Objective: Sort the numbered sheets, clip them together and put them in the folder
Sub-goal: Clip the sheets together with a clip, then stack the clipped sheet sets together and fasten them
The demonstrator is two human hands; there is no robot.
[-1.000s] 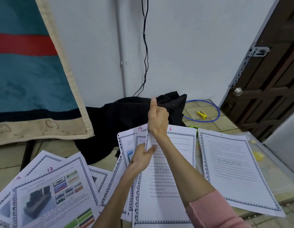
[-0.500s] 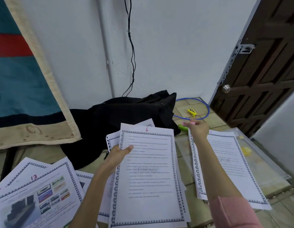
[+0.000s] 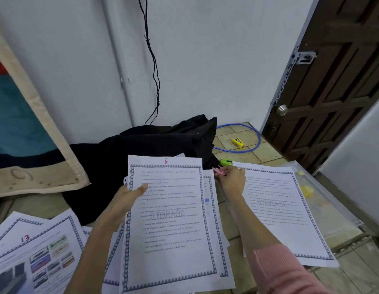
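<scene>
Head view: left hand [image 3: 126, 200] is gripping the sheet marked 6 [image 3: 169, 219] by its left edge. Right hand's [image 3: 233, 179] fingers are pinching a pink clip [image 3: 218, 172] beside the sheet marked 1 [image 3: 280, 209].

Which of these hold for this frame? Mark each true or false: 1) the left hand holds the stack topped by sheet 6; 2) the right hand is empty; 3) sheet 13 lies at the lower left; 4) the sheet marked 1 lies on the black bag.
1) True: the left hand grips the stack topped by sheet 6 at its left edge.
2) False: the right hand pinches a small pink object.
3) True: sheet 13 lies at the lower left.
4) False: the sheet marked 1 lies at the right on a clear plastic folder, apart from the black bag.
</scene>
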